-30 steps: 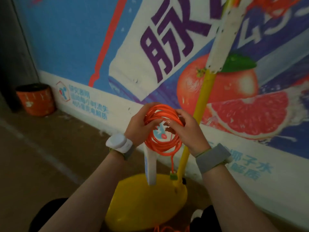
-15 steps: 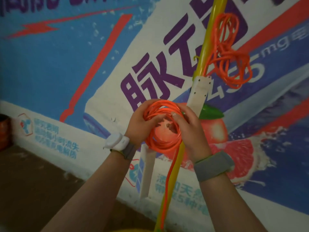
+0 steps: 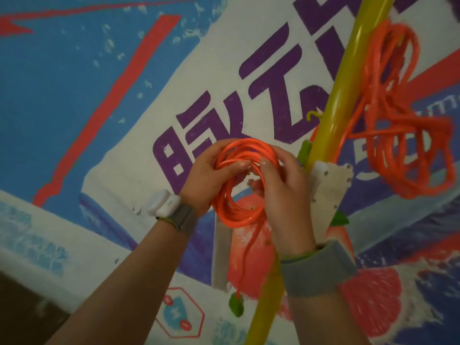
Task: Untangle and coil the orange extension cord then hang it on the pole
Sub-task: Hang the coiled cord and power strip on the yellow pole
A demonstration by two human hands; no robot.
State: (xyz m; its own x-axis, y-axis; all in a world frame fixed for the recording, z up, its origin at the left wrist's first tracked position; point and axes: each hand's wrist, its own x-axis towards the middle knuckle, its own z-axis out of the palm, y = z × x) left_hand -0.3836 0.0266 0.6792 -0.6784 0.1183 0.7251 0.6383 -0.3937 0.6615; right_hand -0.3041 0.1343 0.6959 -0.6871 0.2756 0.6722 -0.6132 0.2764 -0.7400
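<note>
Coiling looks finished to me, with hanging the step now in hand. The orange extension cord (image 3: 236, 215) is gathered into a tight ring, held up in front of me just left of the yellow pole (image 3: 341, 90). My left hand (image 3: 206, 178) has its fingers curled round the ring's left side, thumb laid across the strands. My right hand (image 3: 286, 202) grips the right side with fingers hooked through the middle. Neither hand is spread; both clamp the loops.

To hang it well, I would hold the left grip firm so the turns cannot spring apart. Then I would part 1 clean gap at the top of the ring and lift it over the small hook (image 3: 314, 115), which sits above and to the right. All turns should go over together, not just 1 or 2. I would steer clear of the white panel (image 3: 328, 195) on the pole, and of the other orange bundle (image 3: 408, 150) hanging on its right side, since stray loops could catch there.

The ring stands upright with its open face turned toward me. It is slightly oval, its long axis running top to bottom with a small lean. 1 loose tail drops straight down from its lower edge, and the green plug (image 3: 236, 305) at the end points at the floor.
</note>
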